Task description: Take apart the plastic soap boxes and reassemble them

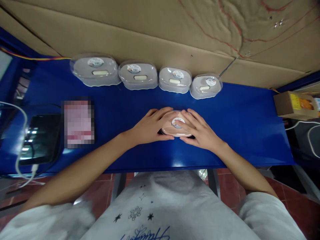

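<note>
A small oval container (170,130) with a peach-coloured body and a round white label on its lid rests on the blue table. My left hand (148,127) wraps around its left end, fingers over the lid and thumb along the near side. From the right, my right hand (205,132) grips the other end in the same way, with a finger lying over the label. Both hands cover much of the container's ends, and its underside is hidden.
Several clear oval lidded containers (141,71) line the back of the blue table (240,133) against cardboard. On the left lie a black device (43,136) with a white cable and a pixelated pink item (78,121). A cardboard box (285,106) stands at right.
</note>
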`<state>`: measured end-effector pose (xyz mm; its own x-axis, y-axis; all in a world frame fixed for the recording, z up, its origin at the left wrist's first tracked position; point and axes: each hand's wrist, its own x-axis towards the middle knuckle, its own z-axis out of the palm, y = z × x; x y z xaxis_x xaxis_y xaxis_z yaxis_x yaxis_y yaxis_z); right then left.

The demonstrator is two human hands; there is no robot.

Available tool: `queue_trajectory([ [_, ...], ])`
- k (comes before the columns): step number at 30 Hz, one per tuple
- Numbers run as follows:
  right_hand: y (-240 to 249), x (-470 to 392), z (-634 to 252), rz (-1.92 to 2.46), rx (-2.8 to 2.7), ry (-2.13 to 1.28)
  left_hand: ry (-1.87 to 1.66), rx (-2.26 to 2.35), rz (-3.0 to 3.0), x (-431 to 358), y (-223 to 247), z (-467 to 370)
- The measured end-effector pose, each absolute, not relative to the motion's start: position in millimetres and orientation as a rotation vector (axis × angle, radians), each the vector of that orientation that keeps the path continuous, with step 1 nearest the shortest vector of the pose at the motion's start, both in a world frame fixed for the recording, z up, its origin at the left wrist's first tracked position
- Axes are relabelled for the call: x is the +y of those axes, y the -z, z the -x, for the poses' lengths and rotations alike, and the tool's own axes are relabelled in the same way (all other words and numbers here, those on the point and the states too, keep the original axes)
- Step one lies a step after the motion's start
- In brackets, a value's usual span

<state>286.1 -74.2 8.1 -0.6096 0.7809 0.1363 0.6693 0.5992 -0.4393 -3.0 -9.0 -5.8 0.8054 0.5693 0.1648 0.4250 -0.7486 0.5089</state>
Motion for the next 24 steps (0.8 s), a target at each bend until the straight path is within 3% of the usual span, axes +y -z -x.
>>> queue_trajectory([
  [8, -16, -67, -298, 1.095, -2.485, -0.534, -0.54, 0.684, -2.488, -5, 10, 4],
  [14, -33, -67, -331, 1.275, -2.417, -0.607, -0.476, 0.688, -2.643, -9, 13, 7],
  [24, -39, -59, -410, 1.601, -2.12, -0.405, -0.401, 0.756, -2.73, -8, 6, 9],
])
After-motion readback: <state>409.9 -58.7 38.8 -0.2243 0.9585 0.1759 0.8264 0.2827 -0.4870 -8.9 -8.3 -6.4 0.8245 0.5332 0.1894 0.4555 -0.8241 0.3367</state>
